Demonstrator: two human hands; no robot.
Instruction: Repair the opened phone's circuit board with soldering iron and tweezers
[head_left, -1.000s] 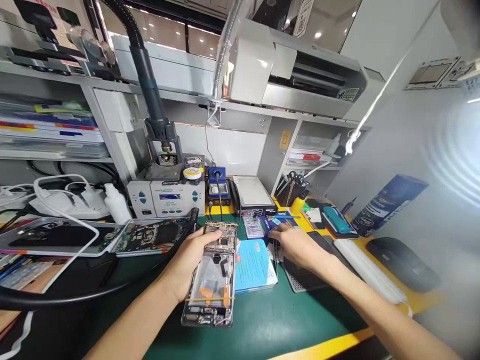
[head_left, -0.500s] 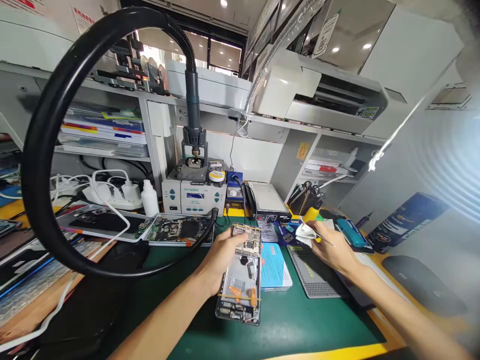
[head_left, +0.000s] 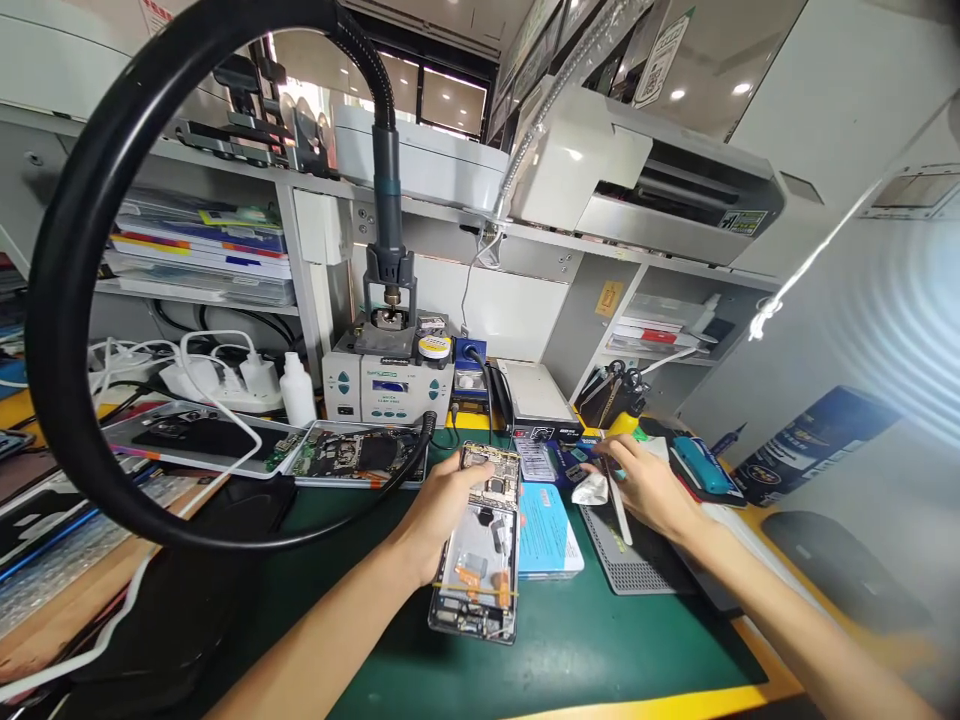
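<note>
My left hand (head_left: 442,510) is closed round the upper left side of an opened smartphone (head_left: 480,545), its thumb lying over the exposed circuit board. Bare metal frame, orange flex pieces and a yellow strip show in the phone's lower half. Over to the right, my right hand (head_left: 637,480) is closed on a slim silvery metal tool (head_left: 619,508), which looks like tweezers and points down toward me. A crumpled white tissue (head_left: 591,489) is at its fingertips; whether the fingers grip it I cannot tell. Under that hand is a grey perforated plate (head_left: 637,565).
A blue and white box (head_left: 551,535) lies right of the phone on the green mat (head_left: 600,650). Behind stands a hot air station (head_left: 386,390), its thick black hose (head_left: 60,260) looping across the left side. Opened tablets or boards (head_left: 356,455) and a white bottle (head_left: 298,392) are at back left.
My right hand has shifted slightly left and turned, so the metal tool now points downward. The white tissue has come lower. My left hand and the phone stay nearly where they were.
</note>
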